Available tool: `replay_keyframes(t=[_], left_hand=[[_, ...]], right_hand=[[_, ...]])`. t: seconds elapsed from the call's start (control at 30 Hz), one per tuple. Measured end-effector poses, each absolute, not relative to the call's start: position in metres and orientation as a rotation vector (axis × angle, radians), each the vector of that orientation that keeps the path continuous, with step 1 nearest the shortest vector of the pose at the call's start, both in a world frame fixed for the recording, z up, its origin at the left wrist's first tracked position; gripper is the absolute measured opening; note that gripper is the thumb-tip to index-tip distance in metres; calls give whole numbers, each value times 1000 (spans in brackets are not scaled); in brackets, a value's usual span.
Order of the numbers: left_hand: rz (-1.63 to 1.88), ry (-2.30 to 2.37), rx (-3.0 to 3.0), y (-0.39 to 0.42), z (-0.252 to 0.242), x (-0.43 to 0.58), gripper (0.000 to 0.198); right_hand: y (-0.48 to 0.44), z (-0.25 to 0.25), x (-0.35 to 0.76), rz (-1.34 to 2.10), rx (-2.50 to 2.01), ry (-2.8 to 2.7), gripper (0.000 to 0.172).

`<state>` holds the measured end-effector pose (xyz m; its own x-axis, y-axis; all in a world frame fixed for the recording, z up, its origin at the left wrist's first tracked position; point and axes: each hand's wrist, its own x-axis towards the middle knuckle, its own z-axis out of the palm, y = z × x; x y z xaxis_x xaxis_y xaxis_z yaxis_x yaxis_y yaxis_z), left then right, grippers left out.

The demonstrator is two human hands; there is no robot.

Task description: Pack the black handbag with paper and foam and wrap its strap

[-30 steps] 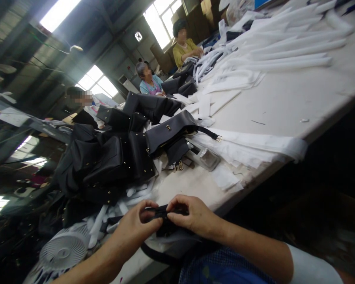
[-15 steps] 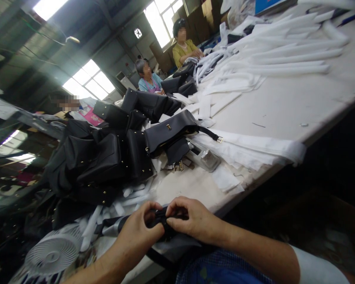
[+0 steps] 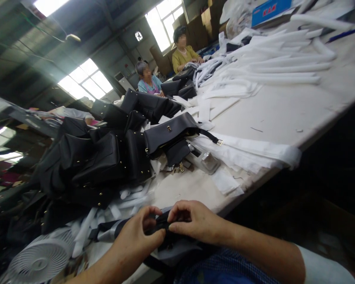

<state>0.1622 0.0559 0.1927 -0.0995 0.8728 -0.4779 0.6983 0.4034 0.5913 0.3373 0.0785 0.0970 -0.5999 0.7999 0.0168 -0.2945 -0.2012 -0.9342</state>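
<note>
Showing black — the half-hidden piece (image 3: 163, 221)

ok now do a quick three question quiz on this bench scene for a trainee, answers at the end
1. True or false: the left hand and the right hand both have fingers on the black piece.

2. Which of these is at the lower left of the picture?
A) pen
B) white fan
C) blue box

3. Fill in the missing word: the strap reaching out from the dark bag with the gold clasp ends in a ____.

Key: 1. True. 2. B. 3. Buckle.
</note>
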Motion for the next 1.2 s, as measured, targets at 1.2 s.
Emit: replay_keyframes(t=[1.2], left_hand=[[323,1727,1325,58,180,164,32]], right_hand=[[72,91,323,1960,-705,-1245,13]])
